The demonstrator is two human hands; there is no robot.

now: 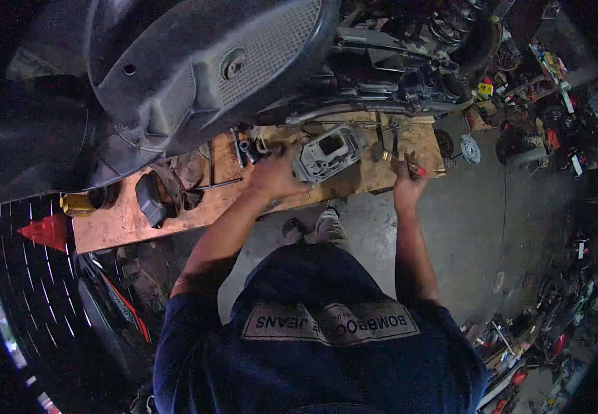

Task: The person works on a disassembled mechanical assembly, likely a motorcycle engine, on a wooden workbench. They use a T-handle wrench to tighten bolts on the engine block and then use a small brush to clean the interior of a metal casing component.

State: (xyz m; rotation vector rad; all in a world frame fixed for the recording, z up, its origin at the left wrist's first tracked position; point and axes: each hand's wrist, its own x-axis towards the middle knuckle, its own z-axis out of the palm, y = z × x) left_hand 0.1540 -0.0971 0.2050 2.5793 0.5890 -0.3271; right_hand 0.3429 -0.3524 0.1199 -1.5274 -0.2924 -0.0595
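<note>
My left hand (273,176) is closed around the left end of a grey cast-metal engine cover (308,170), which has a rectangular opening and rests tilted on or just above the wooden bench (116,226). At the bench's right end, my right hand (407,188) grips a slim tool with a red part (418,171); its exact kind is too small to tell. Thin dark tools (395,134) lie just beyond that hand. Beside my left hand are a wrench-like metal tool (237,148) and small dark metal pieces.
A large dark scooter body (264,58) overhangs the bench's far side. On the bench's left lie a dark box-shaped part (152,198), a crumpled rag (187,178) and a yellow container (76,204). A pale disc (470,148) and cluttered parts are at the right.
</note>
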